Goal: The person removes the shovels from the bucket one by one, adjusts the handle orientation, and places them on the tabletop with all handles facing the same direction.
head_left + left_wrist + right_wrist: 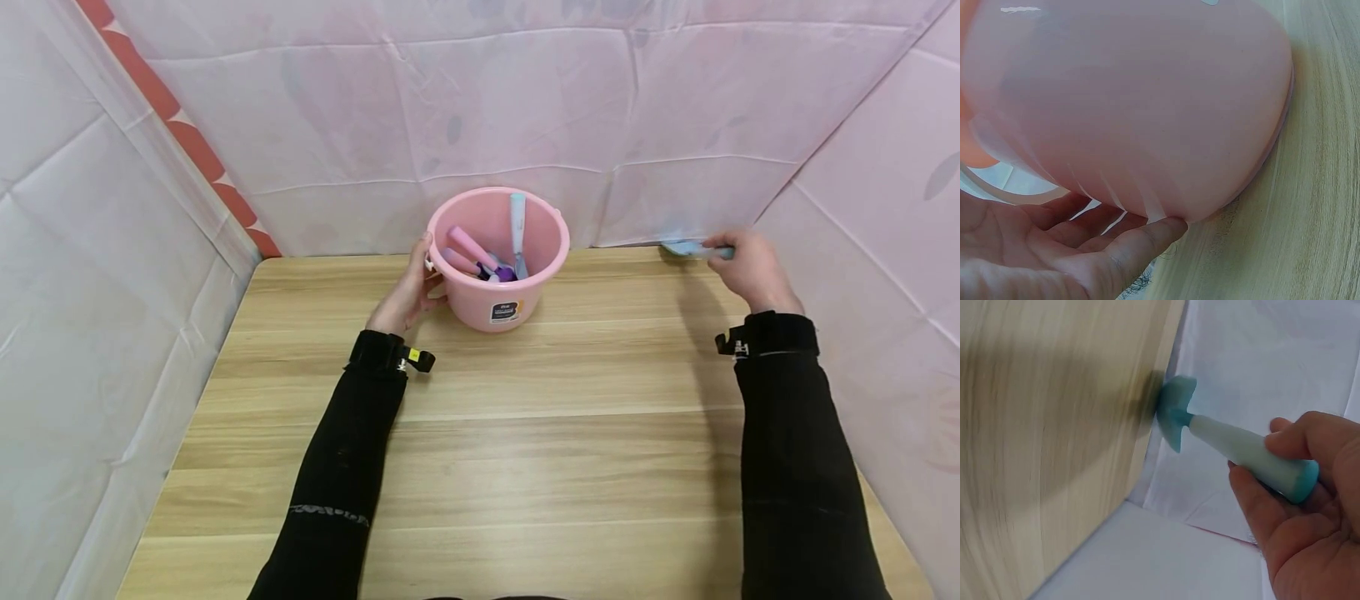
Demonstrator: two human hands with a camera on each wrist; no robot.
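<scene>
Two hands are at work near the far edge of the worktop [525, 433]: the left hand [405, 296] rests with relaxed fingers [1147, 240] against the side of the pink bucket [498, 287], which stands mid-way along that far edge and holds several pastel-handled utensils [487, 250]. The right hand [753, 271], at the far right corner, pinches the pale handle of a teal spatula-like tool [1235, 440] whose head hangs just over the worktop's edge beside the pink cloth backdrop [675, 125]. As I judge it, the light fingertip hold could let the tool slip and drop behind the worktop, and the bucket could slide or tip, being only steadied from one side. Both forearms stretch forward, the right one reaching well out.
</scene>
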